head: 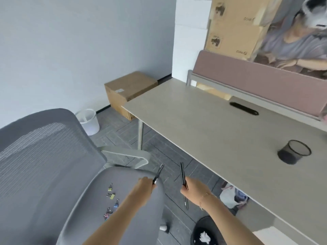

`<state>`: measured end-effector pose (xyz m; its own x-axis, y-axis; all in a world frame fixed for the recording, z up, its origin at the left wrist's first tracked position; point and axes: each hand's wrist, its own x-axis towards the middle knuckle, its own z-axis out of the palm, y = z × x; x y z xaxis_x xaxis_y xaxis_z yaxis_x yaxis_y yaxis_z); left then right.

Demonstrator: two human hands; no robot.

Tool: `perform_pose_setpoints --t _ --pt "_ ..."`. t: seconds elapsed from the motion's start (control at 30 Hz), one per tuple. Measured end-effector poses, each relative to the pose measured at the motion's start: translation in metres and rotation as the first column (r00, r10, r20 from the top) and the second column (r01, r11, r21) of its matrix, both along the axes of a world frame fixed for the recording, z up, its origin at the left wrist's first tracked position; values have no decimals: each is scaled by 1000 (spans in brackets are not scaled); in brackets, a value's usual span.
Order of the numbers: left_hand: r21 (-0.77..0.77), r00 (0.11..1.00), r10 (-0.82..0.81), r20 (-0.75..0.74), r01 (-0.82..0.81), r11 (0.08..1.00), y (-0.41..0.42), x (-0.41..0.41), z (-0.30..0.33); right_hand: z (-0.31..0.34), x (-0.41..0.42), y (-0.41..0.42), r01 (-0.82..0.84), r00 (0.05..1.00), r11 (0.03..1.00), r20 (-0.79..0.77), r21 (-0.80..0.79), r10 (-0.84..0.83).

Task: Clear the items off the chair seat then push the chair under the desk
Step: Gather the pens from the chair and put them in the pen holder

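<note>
A grey mesh-backed office chair [44,156] stands at the left, turned sideways to the desk. On its grey seat [123,177] lie several small coloured binder clips [111,196]. My left hand [144,187] is above the seat's right edge, shut on a black pen [158,174] that points up and away. My right hand [193,190] is over the floor between chair and desk, shut on another black pen [182,175]; a second thin pen end sticks out below that hand. The beige desk [203,124] runs along the right, with a black mesh pen cup [293,153] on it.
A white bin [88,122] and a cardboard box [127,92] sit on the floor beyond the chair. A black bin with paper [205,232] and a bag [231,197] lie by the desk's front edge. Another person sits behind the desk's pink divider [256,75].
</note>
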<state>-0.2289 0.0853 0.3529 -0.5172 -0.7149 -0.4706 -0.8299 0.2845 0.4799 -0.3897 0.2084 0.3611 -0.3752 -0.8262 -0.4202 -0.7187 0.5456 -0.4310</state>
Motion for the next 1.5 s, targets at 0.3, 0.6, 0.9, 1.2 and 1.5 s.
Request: perform_pose_setpoints --t 0.3,0.6,0.9,1.2,1.5 --pt "-80 946 -325 7 324 943 43 -110 62 61 -77 75 173 982 984 -62 -51 -176" --pt "-199 871 -489 -50 471 859 96 -260 65 73 -224 148 296 950 953 -87 -65 -301" --pt "-249 828 -539 -157 495 832 154 -459 63 75 -410 231 486 865 865 -75 -122 -496" --pt "-240 811 -505 -295 449 861 187 -596 67 65 -517 230 595 784 756 -10 -271 -621" --pt "-160 826 -478 -299 450 878 201 -646 27 21 -555 207 604 792 767 61 -216 -607"
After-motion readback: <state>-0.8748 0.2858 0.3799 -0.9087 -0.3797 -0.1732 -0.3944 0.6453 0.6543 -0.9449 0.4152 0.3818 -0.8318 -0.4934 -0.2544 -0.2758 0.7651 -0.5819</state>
